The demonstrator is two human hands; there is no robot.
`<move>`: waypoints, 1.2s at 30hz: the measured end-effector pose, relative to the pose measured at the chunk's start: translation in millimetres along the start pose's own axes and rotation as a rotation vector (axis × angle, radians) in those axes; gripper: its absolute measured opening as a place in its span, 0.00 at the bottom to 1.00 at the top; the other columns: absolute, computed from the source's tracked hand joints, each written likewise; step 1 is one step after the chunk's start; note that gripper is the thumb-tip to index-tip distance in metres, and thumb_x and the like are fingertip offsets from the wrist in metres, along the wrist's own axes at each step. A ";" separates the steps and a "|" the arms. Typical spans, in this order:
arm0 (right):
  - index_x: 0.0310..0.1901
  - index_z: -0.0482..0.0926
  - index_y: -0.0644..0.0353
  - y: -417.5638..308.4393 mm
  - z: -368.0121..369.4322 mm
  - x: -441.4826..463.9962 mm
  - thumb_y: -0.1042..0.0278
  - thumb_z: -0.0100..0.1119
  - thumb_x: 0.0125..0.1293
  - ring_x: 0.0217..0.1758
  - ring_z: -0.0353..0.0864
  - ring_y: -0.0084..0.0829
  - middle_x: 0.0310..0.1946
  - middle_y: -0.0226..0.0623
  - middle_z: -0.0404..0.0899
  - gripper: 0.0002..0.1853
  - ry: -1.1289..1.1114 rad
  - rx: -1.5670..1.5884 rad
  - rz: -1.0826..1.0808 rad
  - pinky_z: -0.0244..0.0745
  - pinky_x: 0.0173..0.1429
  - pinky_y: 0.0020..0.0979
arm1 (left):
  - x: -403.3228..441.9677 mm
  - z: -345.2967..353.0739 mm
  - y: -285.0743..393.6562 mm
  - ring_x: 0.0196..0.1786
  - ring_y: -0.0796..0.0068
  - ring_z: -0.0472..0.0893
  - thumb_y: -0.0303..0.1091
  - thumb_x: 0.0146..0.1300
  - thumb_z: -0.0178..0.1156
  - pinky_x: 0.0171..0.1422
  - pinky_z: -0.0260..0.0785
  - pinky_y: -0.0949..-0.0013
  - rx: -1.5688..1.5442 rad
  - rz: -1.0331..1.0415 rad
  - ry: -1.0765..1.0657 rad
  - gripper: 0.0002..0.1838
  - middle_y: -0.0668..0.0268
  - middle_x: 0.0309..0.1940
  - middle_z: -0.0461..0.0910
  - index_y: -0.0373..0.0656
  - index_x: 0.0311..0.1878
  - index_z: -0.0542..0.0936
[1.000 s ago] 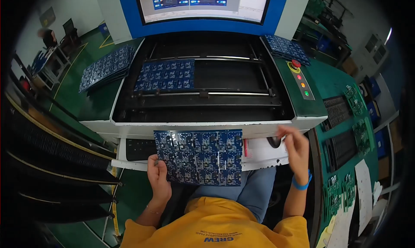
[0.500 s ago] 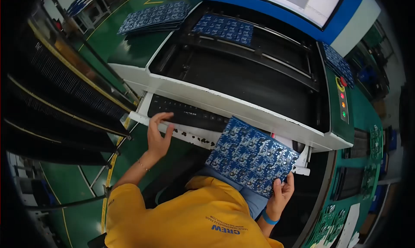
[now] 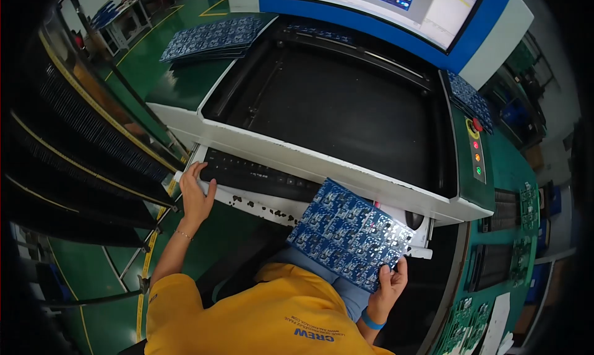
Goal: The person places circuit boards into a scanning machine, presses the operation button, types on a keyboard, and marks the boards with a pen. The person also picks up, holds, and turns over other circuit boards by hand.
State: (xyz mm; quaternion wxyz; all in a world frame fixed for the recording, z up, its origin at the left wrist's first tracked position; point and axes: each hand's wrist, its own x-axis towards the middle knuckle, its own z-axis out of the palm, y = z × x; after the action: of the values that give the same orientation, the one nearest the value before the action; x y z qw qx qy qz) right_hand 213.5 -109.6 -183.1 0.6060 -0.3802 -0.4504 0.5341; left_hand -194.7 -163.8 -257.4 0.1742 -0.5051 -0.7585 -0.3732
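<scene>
I have the right hand gripping a board (not yet set down), the left hand loose beside the keyboard, near left.

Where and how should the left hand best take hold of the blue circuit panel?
Probably bring the left hand in from the left and pinch the free left edge of the blue circuit panel above and below. It is thin and flat, circuitry covers its face, and the right hand grips the opposite edge.
</scene>
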 end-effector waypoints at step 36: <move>0.52 0.65 0.66 -18.0 11.7 10.8 0.76 0.55 0.61 0.28 0.73 0.12 0.31 0.33 0.80 0.18 -0.064 0.001 0.160 0.65 0.32 0.14 | 28.8 -7.7 12.5 0.57 0.58 0.65 0.27 0.53 0.58 0.65 0.45 0.56 0.064 0.077 -0.086 0.30 0.57 0.50 0.71 0.35 0.59 0.60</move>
State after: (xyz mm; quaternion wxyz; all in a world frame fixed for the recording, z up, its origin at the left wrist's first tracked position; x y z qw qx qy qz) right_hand 208.2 -101.6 -161.1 0.5465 -0.3976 -0.4376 0.5931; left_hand -196.8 -148.6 -228.9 0.1718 -0.5434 -0.7569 -0.3198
